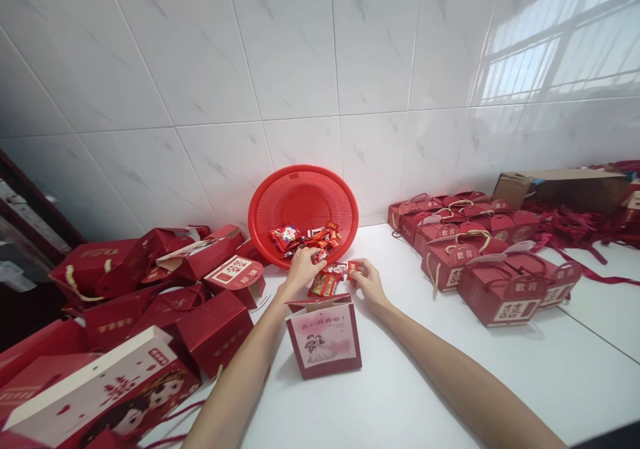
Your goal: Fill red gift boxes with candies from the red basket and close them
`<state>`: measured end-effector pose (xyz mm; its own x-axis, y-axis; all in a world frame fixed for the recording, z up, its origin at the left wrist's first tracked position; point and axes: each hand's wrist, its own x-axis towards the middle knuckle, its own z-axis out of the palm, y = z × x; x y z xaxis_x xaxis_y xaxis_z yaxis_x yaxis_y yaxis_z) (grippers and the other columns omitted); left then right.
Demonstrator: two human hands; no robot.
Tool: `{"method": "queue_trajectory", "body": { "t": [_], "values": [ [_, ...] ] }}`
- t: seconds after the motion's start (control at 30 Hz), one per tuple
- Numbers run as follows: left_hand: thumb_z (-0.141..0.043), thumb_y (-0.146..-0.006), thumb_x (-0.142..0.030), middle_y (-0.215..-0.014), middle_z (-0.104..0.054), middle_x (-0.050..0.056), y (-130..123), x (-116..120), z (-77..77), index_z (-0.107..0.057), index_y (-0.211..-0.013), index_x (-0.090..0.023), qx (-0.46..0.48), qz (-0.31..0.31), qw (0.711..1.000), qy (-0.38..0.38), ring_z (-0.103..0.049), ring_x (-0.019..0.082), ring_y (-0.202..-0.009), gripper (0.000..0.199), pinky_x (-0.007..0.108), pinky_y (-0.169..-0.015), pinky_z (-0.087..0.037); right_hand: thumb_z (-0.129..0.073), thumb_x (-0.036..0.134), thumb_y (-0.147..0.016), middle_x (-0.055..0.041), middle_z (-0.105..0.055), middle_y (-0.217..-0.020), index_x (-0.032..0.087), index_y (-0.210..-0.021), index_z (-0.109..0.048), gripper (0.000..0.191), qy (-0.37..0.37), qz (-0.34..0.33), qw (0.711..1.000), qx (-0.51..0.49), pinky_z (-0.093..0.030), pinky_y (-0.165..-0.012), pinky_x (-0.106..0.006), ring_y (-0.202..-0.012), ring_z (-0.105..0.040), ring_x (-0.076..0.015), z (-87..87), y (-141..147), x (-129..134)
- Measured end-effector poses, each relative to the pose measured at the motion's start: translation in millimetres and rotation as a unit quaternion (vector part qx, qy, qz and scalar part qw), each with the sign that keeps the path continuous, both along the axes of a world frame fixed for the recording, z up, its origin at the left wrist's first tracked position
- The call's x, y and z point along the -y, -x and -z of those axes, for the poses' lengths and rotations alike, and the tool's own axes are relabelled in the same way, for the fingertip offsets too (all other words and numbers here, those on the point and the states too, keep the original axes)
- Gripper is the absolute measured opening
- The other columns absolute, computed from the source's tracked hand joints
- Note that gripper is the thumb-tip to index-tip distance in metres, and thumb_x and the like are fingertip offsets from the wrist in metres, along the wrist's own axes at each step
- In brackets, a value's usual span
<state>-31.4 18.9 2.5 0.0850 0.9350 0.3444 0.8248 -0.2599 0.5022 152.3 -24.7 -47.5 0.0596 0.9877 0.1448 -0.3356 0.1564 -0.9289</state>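
My left hand [301, 269] is at the front rim of a red plastic basket [305, 192], its fingers closed on a small red-and-white wrapped candy [320, 256]. The basket leans against the wall, with several wrapped sweets [327, 235] in its lower part. To the right, my right hand [369, 282] pinches a small red candy packet [353, 267]. Between the hands, a red-and-gold wrapped snack [325, 284] and other packets lie on the white table [395, 375]. Nearer to me stands a dark red gift box [325, 339] with a pink panel showing a couple.
Several dark red boxes [215, 329] lie piled on the left, beside a larger white-sided box [95, 389]. Closed red boxes [500, 289] with rope handles stand in rows on the right. Behind them are a brown cardboard box [565, 185] and red ribbons [570, 229]. A tiled wall [300, 49] bounds the back.
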Motion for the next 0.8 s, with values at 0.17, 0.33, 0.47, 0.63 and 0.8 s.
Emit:
{"method": "queue_trajectory", "body": {
  "t": [0.17,0.33,0.47,0.63,0.8],
  "values": [
    [-0.073,-0.074,-0.032,-0.095,-0.075,0.007,-8.1,7.1,4.1,-0.076,-0.107,-0.016,0.114,0.071,0.991,0.007,-0.069,0.024,-0.087,0.036,0.035,-0.083,-0.054,-0.074,0.036,-0.059,0.0013,-0.068,-0.072,0.02,-0.085,-0.056,0.035,0.028,-0.048,0.998,-0.042,-0.044,-0.045,-0.025,-0.046,-0.055,-0.0108,-0.3,0.1,-1.1],
    [-0.077,-0.068,-0.03,-0.102,-0.077,0.009,-21.3,14.9,9.8,-0.077,-0.1,-0.015,0.196,0.159,0.967,0.046,-0.071,0.025,-0.093,0.035,0.034,-0.083,-0.056,-0.085,0.039,-0.055,0.0018,-0.069,-0.071,0.02,-0.085,-0.058,0.044,0.041,-0.079,0.993,-0.082,-0.047,-0.051,-0.025,-0.051,-0.058,-0.0109,0.0,3.6,0.6],
    [-0.077,-0.067,-0.028,-0.089,-0.077,0.008,-26.8,18.3,9.5,-0.075,-0.095,-0.013,0.224,0.189,0.954,0.069,-0.071,0.024,-0.084,0.032,0.033,-0.078,-0.055,-0.09,0.044,-0.053,0.0026,-0.068,-0.069,0.019,-0.083,-0.061,0.049,0.047,-0.091,0.99,-0.098,-0.046,-0.051,-0.024,-0.051,-0.057,-0.0101,-0.6,4.6,2.3],
    [-0.074,-0.067,-0.028,-0.07,-0.068,0.001,-30.0,24.7,5.9,-0.07,-0.083,-0.013,0.234,0.207,0.946,0.083,-0.063,0.017,-0.067,0.022,0.026,-0.064,-0.048,-0.093,0.044,-0.052,0.0022,-0.067,-0.068,0.017,-0.08,-0.065,0.048,0.057,-0.098,0.988,-0.108,-0.044,-0.051,-0.021,-0.054,-0.056,-0.0088,-1.3,3.8,2.0],
    [-0.069,-0.065,-0.022,-0.059,-0.054,-0.008,-32.4,30.7,2.7,-0.061,-0.095,-0.017,0.24,0.226,0.939,0.1,-0.051,0.011,-0.055,0.032,0.021,-0.054,-0.038,-0.094,0.039,-0.051,0.0025,-0.064,-0.065,0.014,-0.075,-0.068,0.043,0.071,-0.127,0.983,-0.116,-0.037,-0.048,-0.019,-0.051,-0.049,-0.0053,-0.7,0.6,0.4]
  ]
}}
